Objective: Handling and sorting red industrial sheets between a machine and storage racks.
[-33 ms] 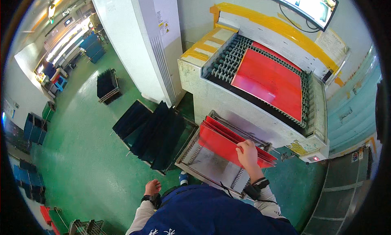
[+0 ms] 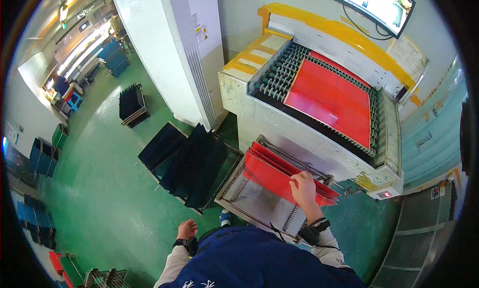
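My right hand [image 2: 303, 188] is closed on the upper edge of the nearest red panel [image 2: 264, 174], with its fingers bent over the edge. Several thin red panels stand on edge, leaning, in a rack [image 2: 227, 200] with coiled-wire dividers along its sides. Low in front of my body hangs my left hand [image 2: 187, 229], empty, its fingers loosely bent and touching nothing. Beyond the rack, another red sheet [image 2: 332, 101] lies flat on the rollers [image 2: 274, 83] of a machine. Part of a further red piece shows behind that sheet.
The pale machine body [image 2: 294, 138] rises just past the rack. Left of it stands a rack of dark panels [image 2: 184, 163], beside a tall white cabinet [image 2: 149, 48]. More dark panels [image 2: 132, 103] stand farther off on the green floor. A screen [image 2: 374, 6] hangs upper right.
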The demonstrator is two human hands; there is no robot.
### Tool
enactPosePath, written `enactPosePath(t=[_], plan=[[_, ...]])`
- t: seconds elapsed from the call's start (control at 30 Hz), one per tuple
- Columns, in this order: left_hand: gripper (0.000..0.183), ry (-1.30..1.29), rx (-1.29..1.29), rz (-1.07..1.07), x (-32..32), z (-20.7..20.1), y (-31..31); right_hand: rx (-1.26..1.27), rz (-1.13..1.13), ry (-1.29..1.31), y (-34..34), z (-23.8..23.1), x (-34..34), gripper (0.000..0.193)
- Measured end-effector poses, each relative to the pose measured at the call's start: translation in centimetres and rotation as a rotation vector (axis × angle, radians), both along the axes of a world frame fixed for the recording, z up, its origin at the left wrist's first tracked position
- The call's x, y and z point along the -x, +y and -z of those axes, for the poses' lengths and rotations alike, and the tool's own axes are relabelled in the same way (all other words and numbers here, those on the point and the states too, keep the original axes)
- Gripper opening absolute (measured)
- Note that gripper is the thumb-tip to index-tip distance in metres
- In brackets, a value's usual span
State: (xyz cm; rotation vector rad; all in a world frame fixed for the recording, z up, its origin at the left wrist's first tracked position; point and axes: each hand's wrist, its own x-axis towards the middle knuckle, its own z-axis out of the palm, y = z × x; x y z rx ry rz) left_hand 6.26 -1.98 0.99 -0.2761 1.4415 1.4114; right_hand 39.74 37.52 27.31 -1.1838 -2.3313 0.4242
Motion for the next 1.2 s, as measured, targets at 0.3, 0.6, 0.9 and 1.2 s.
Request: enactPosePath(t=[0.3,0.6,0.9,1.2], plan=[[0.015,-0.184,0.106,-0.158,-0.1,-2.4,2.4,-0.095,-0.026,-0.006,-1.0,-0.6,0.5,0.025],[0.014,-0.262,-0.061,-0.151,-0.4,-1.3,2.4,-0.108,-0.079,0.034,-1.7,-0.1,0.2,0.021],[0.015,-0.147,-0.096,-0.104,-2.4,-0.8,0.7,0.139,-0.050,-0.009,-0.6,1.6,0.4,0.015],[0.020,-0.059,0.159,-0.062,-7.7,-6.2,-0.2,0.220,-0.054,-0.459,3.1,3.7,-0.4,0.018]])
